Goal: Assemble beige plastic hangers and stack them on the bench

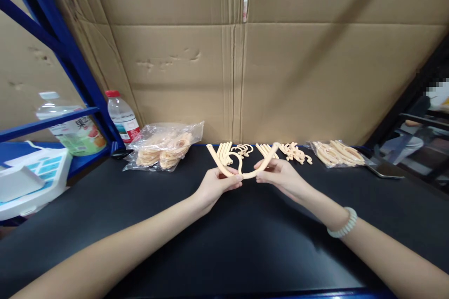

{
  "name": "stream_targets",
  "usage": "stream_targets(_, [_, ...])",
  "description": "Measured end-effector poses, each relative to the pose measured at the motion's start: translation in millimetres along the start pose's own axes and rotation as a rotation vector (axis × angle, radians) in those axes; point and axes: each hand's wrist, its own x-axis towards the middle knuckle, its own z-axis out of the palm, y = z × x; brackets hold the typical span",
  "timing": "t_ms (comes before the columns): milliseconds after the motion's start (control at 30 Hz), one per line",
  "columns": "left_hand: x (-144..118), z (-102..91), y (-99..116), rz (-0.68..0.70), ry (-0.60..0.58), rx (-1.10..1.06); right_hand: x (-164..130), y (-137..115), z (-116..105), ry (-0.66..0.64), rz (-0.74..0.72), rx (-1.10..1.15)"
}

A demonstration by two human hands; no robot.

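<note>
A cream plastic hanger body [245,172], V-shaped with both arms pointing up and away, is held above the black tabletop [224,243]. My left hand [215,184] pinches its left half near the middle, and my right hand [280,176] grips the right half. A small hook [240,160] stands at the hanger's centre between my hands. Just behind lie loose hanger arms [224,150], a small heap of hooks [244,149] and more parts [294,152]. A pale bead bracelet [343,224] is on my right wrist.
A clear bag of cream parts [164,147] lies at the back left, another bag [335,153] at the back right beside a phone [386,169]. A water bottle [122,117], a bigger bottle [75,126], a blue rack [66,56] and a white scale [31,180] stand left. Cardboard [231,56] walls the back.
</note>
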Motion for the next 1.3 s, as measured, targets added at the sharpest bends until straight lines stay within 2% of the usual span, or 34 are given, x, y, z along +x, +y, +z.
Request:
stream_targets(133, [8, -10.3, 11, 0.012, 0.042, -0.018, 8, -12, -33, -0.056, -0.038, -0.115])
stream_targets(300, [23, -30.7, 23, 0.009, 0.034, 0.047, 14, -20, -64, -0.117, -0.152, -0.505])
stream_targets(433, [35, -56.0, 37, 0.034, -0.037, 0.183, 14, -25, -80, -0.145, -0.202, -0.785])
stream_targets(567, [39, -78.0, 50, 0.072, -0.171, 0.417, 13, -27, -93, -0.241, -0.138, -0.835])
stream_targets(633, [39, -83.2, 55, 0.077, -0.269, 0.582, 13, -26, -96, -0.297, -0.089, -0.835])
stream_targets(733, [36, -83.3, 61, 0.114, -0.389, 0.828, 14, -23, -95, -0.327, -0.098, -0.907])
stream_targets(900, [31, -78.0, 67, 0.251, -0.452, 1.096, 15, -22, -90, -0.325, -0.122, -0.985])
stream_targets(1133, [31, -81.8, 67, 0.298, -0.526, 1.233, 15, -18, -91, -0.381, -0.081, -0.952])
stream_targets(1300, [33, -84.3, 66, 0.315, -0.524, 1.263, 17, -14, -93, -0.38, -0.087, -0.985])
